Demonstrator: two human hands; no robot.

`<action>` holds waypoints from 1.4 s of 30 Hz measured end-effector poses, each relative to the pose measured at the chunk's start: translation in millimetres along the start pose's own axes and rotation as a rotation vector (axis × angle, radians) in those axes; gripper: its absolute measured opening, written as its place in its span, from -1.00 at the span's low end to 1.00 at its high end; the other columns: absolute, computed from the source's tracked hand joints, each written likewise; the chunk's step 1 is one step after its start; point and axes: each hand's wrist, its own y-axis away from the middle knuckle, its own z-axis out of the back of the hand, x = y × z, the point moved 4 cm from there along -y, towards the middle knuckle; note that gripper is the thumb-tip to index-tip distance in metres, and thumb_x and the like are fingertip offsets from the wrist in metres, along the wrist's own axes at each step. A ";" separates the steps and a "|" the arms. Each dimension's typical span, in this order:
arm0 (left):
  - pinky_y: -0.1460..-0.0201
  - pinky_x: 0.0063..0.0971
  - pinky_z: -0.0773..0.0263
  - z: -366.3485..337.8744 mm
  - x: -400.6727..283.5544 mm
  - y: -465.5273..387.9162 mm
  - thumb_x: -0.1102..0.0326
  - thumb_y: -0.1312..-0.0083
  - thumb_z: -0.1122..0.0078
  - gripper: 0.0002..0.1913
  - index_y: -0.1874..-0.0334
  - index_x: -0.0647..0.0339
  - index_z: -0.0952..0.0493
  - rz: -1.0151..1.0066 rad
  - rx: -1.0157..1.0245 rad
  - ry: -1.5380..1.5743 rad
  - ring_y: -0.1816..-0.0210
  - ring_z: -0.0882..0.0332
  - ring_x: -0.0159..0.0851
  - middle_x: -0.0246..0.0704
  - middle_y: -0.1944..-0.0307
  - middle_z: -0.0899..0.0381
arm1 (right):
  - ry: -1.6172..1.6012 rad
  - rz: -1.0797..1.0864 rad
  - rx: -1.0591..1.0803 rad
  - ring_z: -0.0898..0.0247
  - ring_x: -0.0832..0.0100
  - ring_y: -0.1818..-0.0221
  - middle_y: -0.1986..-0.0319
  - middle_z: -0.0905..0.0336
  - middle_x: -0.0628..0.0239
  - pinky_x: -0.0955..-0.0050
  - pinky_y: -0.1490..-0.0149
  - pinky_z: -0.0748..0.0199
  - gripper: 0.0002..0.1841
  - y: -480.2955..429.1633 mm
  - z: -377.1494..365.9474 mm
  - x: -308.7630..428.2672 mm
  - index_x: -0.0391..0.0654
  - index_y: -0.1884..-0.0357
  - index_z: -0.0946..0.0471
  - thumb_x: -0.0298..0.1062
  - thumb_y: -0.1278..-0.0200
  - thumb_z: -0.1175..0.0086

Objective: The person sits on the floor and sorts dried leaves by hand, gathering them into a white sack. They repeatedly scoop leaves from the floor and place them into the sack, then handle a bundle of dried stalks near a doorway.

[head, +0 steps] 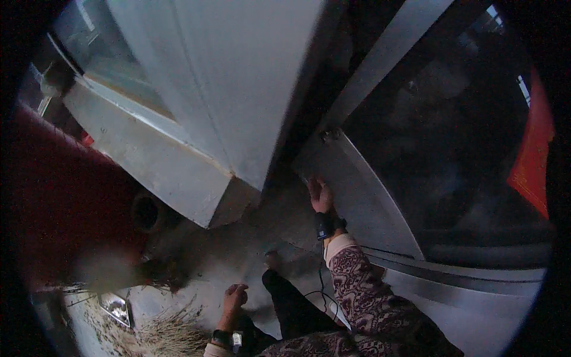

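Observation:
My right hand (pixel 320 195) is at the left edge of a grey metal door panel (pixel 357 196), fingers slightly bent. Whether it grips that edge is too dim to make out. A dark band circles the wrist below the patterned sleeve (pixel 370 285). Lower down, my left hand (pixel 234 301) hangs over the floor with its fingers curled in, and nothing shows in it. That wrist wears a dark watch (pixel 221 338). Beyond the hands, a pale wall corner (pixel 218 89) comes down to a ledge (pixel 156 151).
A straw broom (pixel 171 328) lies at lower left by a shiny framed object (pixel 115 308). A dark cable (pixel 322 285) hangs beside my leg (pixel 294 303). Dark glass (pixel 437 156) fills the right side, with red cloth (pixel 533 165) at the rim. A dark red surface (pixel 76 192) stands left.

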 end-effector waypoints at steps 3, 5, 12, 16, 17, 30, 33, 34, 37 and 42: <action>0.57 -0.56 -0.14 -1.2 -1.1 1.2 0.32 -0.23 -0.06 -0.80 0.26 0.34 -0.51 0.049 0.001 -0.100 0.62 -0.27 -0.47 -0.43 0.62 -0.38 | -0.004 0.025 -0.116 -0.46 0.39 0.18 0.28 -0.52 0.28 0.45 0.09 -0.50 -0.84 13.5 3.2 11.8 -0.17 0.21 -0.47 -0.43 -0.16 -0.06; 0.56 -0.56 -0.13 -5.4 -5.6 4.5 0.31 -0.24 -0.04 -0.79 0.26 0.35 -0.51 -0.025 0.068 -0.093 0.61 -0.25 -0.47 -0.44 0.62 -0.36 | -0.001 0.012 -0.165 -0.44 0.41 0.19 0.30 -0.52 0.29 0.47 0.13 -0.49 -0.87 25.3 4.8 15.0 -0.16 0.23 -0.48 -0.43 -0.16 -0.07; 0.57 -0.62 -0.10 -19.7 -24.5 3.3 0.29 -0.24 -0.05 -0.78 0.31 0.36 -0.51 -0.114 0.123 -0.011 0.63 -0.24 -0.49 -0.48 0.67 -0.32 | -0.009 -0.045 -0.143 -0.42 0.41 0.20 0.28 -0.51 0.31 0.38 0.02 -0.43 -0.89 53.2 12.2 3.1 -0.13 0.27 -0.48 -0.40 -0.16 -0.09; 0.57 -0.63 -0.10 -14.0 -28.9 -4.2 0.27 -0.27 -0.03 -0.78 0.30 0.34 -0.50 -0.153 0.131 -0.033 0.64 -0.22 -0.50 -0.49 0.67 -0.30 | 0.022 -0.082 -0.101 -0.41 0.44 0.22 0.31 -0.51 0.36 0.39 0.00 -0.39 -0.90 59.2 14.2 -8.7 -0.08 0.29 -0.48 -0.37 -0.16 -0.10; 0.56 -0.63 -0.10 -11.7 -27.8 -4.6 0.26 -0.28 -0.03 -0.77 0.30 0.34 -0.50 -0.159 0.125 -0.025 0.63 -0.22 -0.51 -0.49 0.67 -0.30 | 0.031 -0.100 -0.145 -0.41 0.44 0.23 0.31 -0.51 0.38 0.40 0.00 -0.38 -0.91 61.8 17.0 -12.0 -0.07 0.29 -0.48 -0.37 -0.16 -0.10; 0.57 -0.62 -0.12 87.8 34.3 61.3 0.28 -0.28 -0.02 -0.80 0.35 0.31 -0.50 -0.194 -0.059 0.156 0.62 -0.23 -0.51 -0.50 0.65 -0.33 | 0.190 -0.472 0.018 -0.45 0.48 0.32 0.33 -0.56 0.27 0.51 0.16 -0.45 -0.91 160.3 -0.7 -150.2 -0.14 0.33 -0.47 -0.36 -0.17 -0.09; 0.56 -0.63 -0.02 147.8 49.9 107.1 0.24 -0.32 0.00 -0.75 0.27 0.36 -0.48 -0.246 -0.063 0.196 0.64 -0.10 -0.55 -0.54 0.64 -0.23 | 0.243 -0.607 0.029 -0.45 0.48 0.33 0.34 -0.57 0.26 0.50 0.17 -0.45 -0.91 225.0 -24.1 -203.9 -0.13 0.34 -0.48 -0.36 -0.17 -0.09; 0.57 -0.62 0.00 166.4 58.5 123.1 0.25 -0.33 0.01 -0.75 0.29 0.36 -0.48 -0.209 -0.166 0.183 0.65 -0.08 -0.55 -0.55 0.65 -0.22 | 0.267 -0.633 0.036 -0.45 0.48 0.33 0.34 -0.57 0.26 0.50 0.17 -0.45 -0.91 245.5 -29.5 -217.3 -0.13 0.34 -0.49 -0.35 -0.16 -0.10; 0.59 -0.61 0.02 209.4 87.0 174.4 0.27 -0.32 0.01 -0.77 0.30 0.36 -0.47 -0.141 -0.275 0.308 0.65 -0.08 -0.55 -0.53 0.65 -0.22 | 0.383 -0.729 0.084 -0.45 0.48 0.33 0.33 -0.57 0.27 0.51 0.17 -0.44 -0.87 303.1 -54.4 -245.6 -0.16 0.31 -0.50 -0.34 -0.16 -0.09; 0.61 -0.66 -0.17 244.7 184.1 223.5 0.28 -0.24 -0.04 -0.81 0.35 0.28 -0.51 -0.228 -0.385 0.542 0.66 -0.28 -0.50 -0.47 0.65 -0.37 | 0.640 -0.879 0.261 -0.44 0.48 0.34 0.33 -0.58 0.28 0.50 0.19 -0.45 -0.84 390.1 -52.8 -270.2 -0.18 0.31 -0.49 -0.31 -0.17 -0.09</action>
